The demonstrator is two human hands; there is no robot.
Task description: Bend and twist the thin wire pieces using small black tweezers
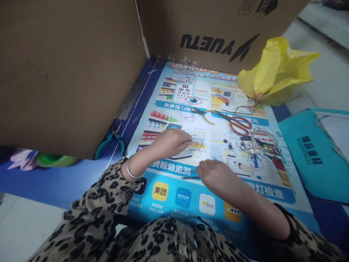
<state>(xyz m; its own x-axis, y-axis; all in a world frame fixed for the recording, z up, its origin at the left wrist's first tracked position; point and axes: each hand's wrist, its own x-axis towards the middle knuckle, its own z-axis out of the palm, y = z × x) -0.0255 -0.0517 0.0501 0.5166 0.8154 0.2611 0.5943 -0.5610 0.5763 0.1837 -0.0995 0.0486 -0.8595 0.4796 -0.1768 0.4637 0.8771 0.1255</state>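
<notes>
My left hand point(176, 142) is closed in a pinch over the printed poster point(141, 142), palm down. Thin looped wire point(200, 147) shows at its fingertips, too fine to make out fully. Lower and to the right, my right hand point(215, 176) is also pinched shut. A thin dark pointed tool point(190, 178), which looks like tweezers, sticks out leftward from its fingers. Beyond the hands lie scissors point(240, 125) with red handles and pliers point(204, 115) with yellowish handles. Tangled wire pieces point(251, 153) are scattered to the right, near a clear ring-shaped roll point(264, 141).
Cardboard panels point(68, 72) stand at the left and back. Teal-handled pliers point(110, 142) lie by the left panel, near a bundle of thin straight wires point(131, 98). A yellow crumpled wrapping point(272, 72) and a turquoise box point(313, 156) are at the right.
</notes>
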